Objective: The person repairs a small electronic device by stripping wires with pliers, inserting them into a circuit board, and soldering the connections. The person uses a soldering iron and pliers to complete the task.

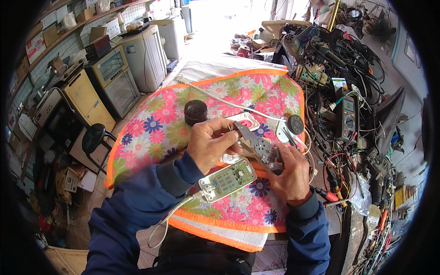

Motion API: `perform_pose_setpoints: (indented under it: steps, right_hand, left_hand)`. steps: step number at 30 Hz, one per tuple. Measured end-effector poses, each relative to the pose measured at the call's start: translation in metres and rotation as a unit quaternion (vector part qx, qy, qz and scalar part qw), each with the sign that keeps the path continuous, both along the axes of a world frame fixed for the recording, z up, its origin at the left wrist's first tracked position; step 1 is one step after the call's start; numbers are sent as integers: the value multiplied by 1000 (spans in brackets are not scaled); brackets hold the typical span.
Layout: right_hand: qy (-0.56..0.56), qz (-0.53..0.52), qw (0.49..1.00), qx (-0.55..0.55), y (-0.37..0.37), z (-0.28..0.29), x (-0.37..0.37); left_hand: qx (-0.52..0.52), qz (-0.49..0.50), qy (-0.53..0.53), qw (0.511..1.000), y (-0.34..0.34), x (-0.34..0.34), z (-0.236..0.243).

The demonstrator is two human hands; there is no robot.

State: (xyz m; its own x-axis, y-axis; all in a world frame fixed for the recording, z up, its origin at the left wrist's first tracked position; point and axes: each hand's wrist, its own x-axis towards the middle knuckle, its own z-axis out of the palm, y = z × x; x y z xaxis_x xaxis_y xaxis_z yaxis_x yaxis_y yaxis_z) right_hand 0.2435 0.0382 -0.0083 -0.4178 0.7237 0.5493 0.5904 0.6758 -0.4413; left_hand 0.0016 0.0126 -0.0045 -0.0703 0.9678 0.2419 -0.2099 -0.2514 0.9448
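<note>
My right hand (291,176) grips a flat grey metal wire-stripping tool (254,140) with holes along it. My left hand (213,142) is closed in a pinch at the tool's tip, around what seems a thin wire, mostly hidden by the fingers. Below the hands lies an opened white plastic power-strip housing (229,181) with its cord trailing left. A black cylinder (195,111) and a white piece with a red part (245,122) lie beyond the hands, as does a small dark round object (294,123) at the right, on a floral, orange-edged cloth (151,133).
A tangled heap of cables (330,55) and tools, with a multimeter (346,117), crowds the right. At left stand a black stool (96,137), old refrigerators (137,59) and loaded shelves (55,32). A white cable (224,101) crosses the cloth.
</note>
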Motion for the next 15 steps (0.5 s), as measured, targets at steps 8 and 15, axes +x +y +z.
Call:
perform_pose_setpoints:
  steps: [8, 15]
  right_hand:
    - [14, 8, 1000, 1, 0, -1, 0]
    - [4, 2, 1000, 11, 1, -2, -2]
  left_hand:
    - [-1, -8, -3, 1000, 0, 0, 1]
    - [-32, -27, 14, 999, -4, 2, 6]
